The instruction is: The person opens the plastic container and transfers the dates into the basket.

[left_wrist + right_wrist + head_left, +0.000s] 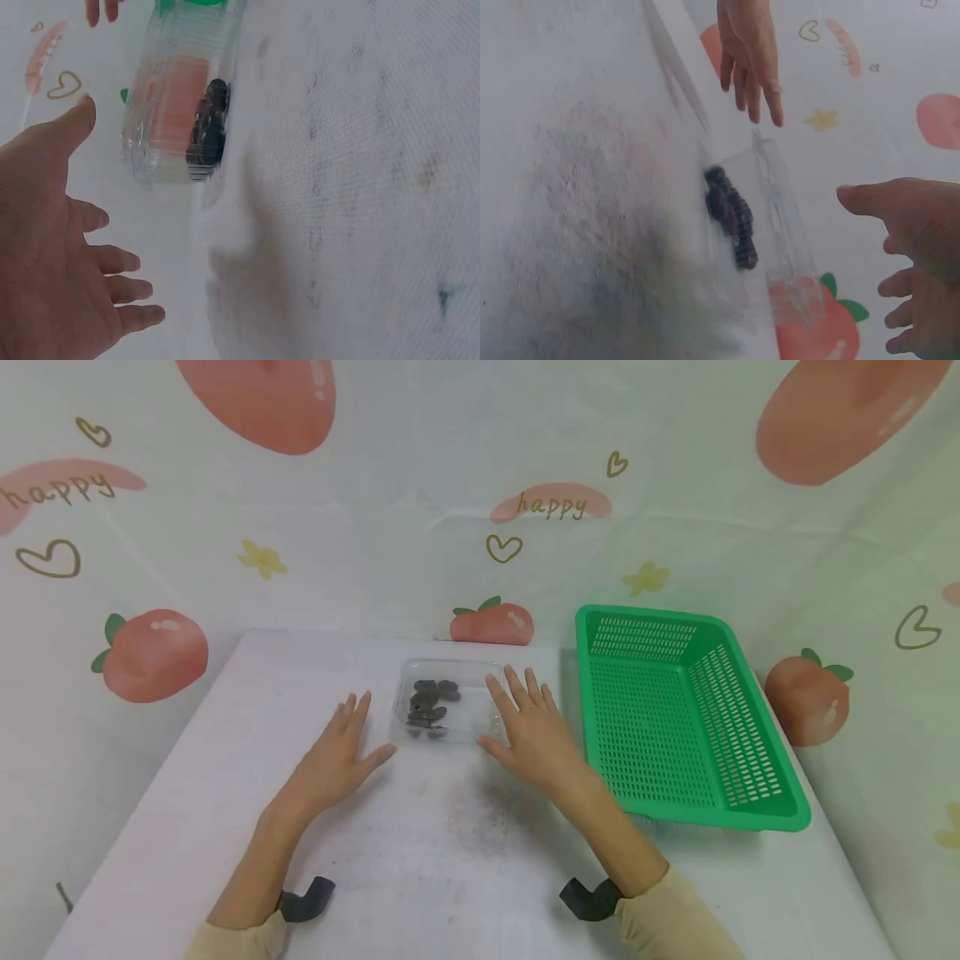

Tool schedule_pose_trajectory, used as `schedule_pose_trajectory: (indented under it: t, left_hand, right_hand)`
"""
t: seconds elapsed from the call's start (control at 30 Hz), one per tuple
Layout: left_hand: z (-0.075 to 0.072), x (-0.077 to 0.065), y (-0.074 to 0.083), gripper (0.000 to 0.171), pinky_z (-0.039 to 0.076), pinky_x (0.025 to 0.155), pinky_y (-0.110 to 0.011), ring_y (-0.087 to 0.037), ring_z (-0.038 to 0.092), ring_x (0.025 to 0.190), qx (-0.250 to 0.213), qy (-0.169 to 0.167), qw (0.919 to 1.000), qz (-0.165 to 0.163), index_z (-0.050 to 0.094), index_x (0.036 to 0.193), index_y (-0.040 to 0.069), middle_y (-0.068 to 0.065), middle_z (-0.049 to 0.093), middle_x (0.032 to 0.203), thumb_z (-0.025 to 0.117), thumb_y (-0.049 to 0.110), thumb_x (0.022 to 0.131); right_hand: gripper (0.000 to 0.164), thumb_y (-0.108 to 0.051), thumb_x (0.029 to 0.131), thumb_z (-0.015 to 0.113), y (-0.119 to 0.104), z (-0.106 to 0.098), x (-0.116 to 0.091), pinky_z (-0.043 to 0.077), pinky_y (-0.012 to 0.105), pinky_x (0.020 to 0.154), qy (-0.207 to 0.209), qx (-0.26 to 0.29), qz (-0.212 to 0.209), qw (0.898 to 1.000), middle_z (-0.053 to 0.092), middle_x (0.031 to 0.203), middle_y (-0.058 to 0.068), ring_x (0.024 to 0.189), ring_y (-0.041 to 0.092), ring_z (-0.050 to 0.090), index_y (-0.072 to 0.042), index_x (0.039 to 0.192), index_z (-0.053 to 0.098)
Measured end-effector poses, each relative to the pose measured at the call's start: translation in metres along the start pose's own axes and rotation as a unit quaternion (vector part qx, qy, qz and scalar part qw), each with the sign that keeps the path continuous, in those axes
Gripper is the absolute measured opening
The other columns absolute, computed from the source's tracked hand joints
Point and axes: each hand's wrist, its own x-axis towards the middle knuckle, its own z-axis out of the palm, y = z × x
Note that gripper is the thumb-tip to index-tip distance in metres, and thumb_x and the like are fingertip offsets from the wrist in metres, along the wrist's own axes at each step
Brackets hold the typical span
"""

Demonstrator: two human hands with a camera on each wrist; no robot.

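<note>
A clear plastic container (468,681) stands toward the back of the white table, with several small dark brown pieces (425,700) gathered in its left part; their kind is unclear. My left hand (332,760) is held left of the container, fingers straight and thumb spread, apart from it. On the other side, my right hand (534,735) hovers by the container's right edge with fingers spread; contact cannot be told in the head view. In the left wrist view the left palm (52,247) faces the container's side. Neither hand holds anything.
A green plastic basket (652,727) with slotted walls stands to the right, close to my right forearm. A patterned cloth (420,527) hangs behind the white table (450,877). Dark bands sit at both wrists.
</note>
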Motion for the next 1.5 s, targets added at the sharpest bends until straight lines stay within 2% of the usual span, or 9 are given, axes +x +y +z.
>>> schedule_pose_trajectory:
  t: [0.2, 0.37, 0.53, 0.67, 0.77, 1.03, 1.13, 1.3, 1.5]
  left_hand:
    - [-0.002, 0.002, 0.004, 0.090, 0.018, 0.116, -0.060, -0.038, 0.011, 0.150, -0.079, -0.010, 0.9968, 0.011, 0.000, 0.161, 0.017, -0.016, 0.008, 0.165, 0.051, 0.058, 0.098]
    - [-0.002, 0.006, 0.009, 0.084, 0.024, 0.115, -0.059, -0.043, 0.024, 0.145, -0.131, 0.008, 0.9910, 0.026, 0.007, 0.161, 0.016, -0.017, 0.018, 0.163, 0.054, 0.050, 0.100]
    - [0.008, 0.013, 0.004, 0.074, 0.038, 0.109, -0.052, -0.040, 0.041, 0.138, -0.174, 0.069, 0.9814, 0.044, 0.021, 0.158, 0.010, -0.015, 0.034, 0.157, 0.061, 0.032, 0.100]
    - [0.014, 0.016, 0.003, 0.058, 0.047, 0.102, -0.044, -0.035, 0.054, 0.127, -0.208, 0.141, 0.9662, 0.059, 0.037, 0.151, 0.005, -0.017, 0.051, 0.144, 0.062, 0.013, 0.099]
    - [0.014, 0.017, 0.003, 0.051, 0.051, 0.096, -0.040, -0.034, 0.061, 0.119, -0.231, 0.161, 0.9582, 0.048, 0.043, 0.147, 0.006, -0.017, 0.058, 0.137, 0.060, 0.008, 0.099]
    - [0.012, 0.020, 0.003, 0.055, 0.051, 0.090, -0.018, -0.029, 0.063, 0.117, -0.294, 0.114, 0.9490, 0.002, 0.038, 0.151, 0.006, -0.016, 0.058, 0.137, 0.059, 0.010, 0.101]
    - [0.012, 0.022, 0.003, 0.053, 0.051, 0.088, -0.017, -0.031, 0.064, 0.114, -0.337, 0.105, 0.9352, -0.022, 0.041, 0.149, 0.003, -0.019, 0.059, 0.134, 0.059, 0.007, 0.100]
    - [0.009, 0.022, 0.003, 0.051, 0.053, 0.092, -0.026, -0.024, 0.067, 0.109, -0.416, 0.072, 0.9032, -0.077, 0.043, 0.145, -0.002, -0.025, 0.058, 0.133, 0.061, 0.007, 0.098]
    - [0.012, 0.025, 0.002, 0.042, 0.054, 0.090, -0.025, -0.009, 0.069, 0.097, -0.455, 0.030, 0.8845, -0.098, 0.049, 0.137, -0.009, -0.026, 0.062, 0.124, 0.058, 0.009, 0.101]
  right_hand:
    - [0.075, -0.038, 0.094, 0.068, -0.009, 0.003, 0.004, 0.027, 0.054, 0.116, 0.014, 0.010, -0.019, 1.000, 0.034, 0.157, 0.017, 0.144, 0.042, 0.029, -0.011, 0.155, 0.033]
    - [0.068, -0.029, 0.091, 0.073, -0.015, 0.008, 0.010, 0.033, 0.050, 0.114, 0.052, 0.021, -0.054, 0.997, 0.046, 0.149, 0.016, 0.139, 0.038, 0.040, -0.009, 0.149, 0.043]
    - [0.059, -0.024, 0.090, 0.075, -0.021, 0.015, 0.017, 0.039, 0.044, 0.110, 0.090, 0.038, -0.086, 0.991, 0.053, 0.142, 0.013, 0.133, 0.032, 0.048, -0.009, 0.142, 0.052]
    - [0.051, -0.019, 0.088, 0.076, -0.025, 0.021, 0.023, 0.043, 0.040, 0.106, 0.118, 0.068, -0.098, 0.986, 0.057, 0.137, 0.010, 0.128, 0.026, 0.051, -0.011, 0.136, 0.059]
    - [0.045, -0.016, 0.088, 0.076, -0.029, 0.025, 0.028, 0.044, 0.037, 0.105, 0.129, 0.089, -0.102, 0.982, 0.060, 0.135, 0.007, 0.126, 0.024, 0.053, -0.011, 0.131, 0.063]
    - [0.033, -0.012, 0.088, 0.075, -0.033, 0.033, 0.039, 0.047, 0.033, 0.100, 0.142, 0.113, -0.106, 0.978, 0.066, 0.125, 0.003, 0.116, 0.022, 0.059, -0.011, 0.120, 0.070]
    - [0.030, -0.011, 0.088, 0.076, -0.033, 0.038, 0.043, 0.048, 0.033, 0.098, 0.150, 0.118, -0.109, 0.976, 0.068, 0.121, 0.003, 0.113, 0.021, 0.061, -0.010, 0.117, 0.071]
    - [0.026, -0.011, 0.087, 0.076, -0.036, 0.047, 0.048, 0.050, 0.031, 0.091, 0.154, 0.121, -0.112, 0.974, 0.069, 0.114, 0.001, 0.103, 0.019, 0.062, -0.012, 0.113, 0.073]
    - [0.023, -0.011, 0.086, 0.078, -0.040, 0.053, 0.055, 0.050, 0.030, 0.087, 0.167, 0.136, -0.123, 0.969, 0.069, 0.109, 0.001, 0.098, 0.018, 0.062, -0.013, 0.109, 0.073]
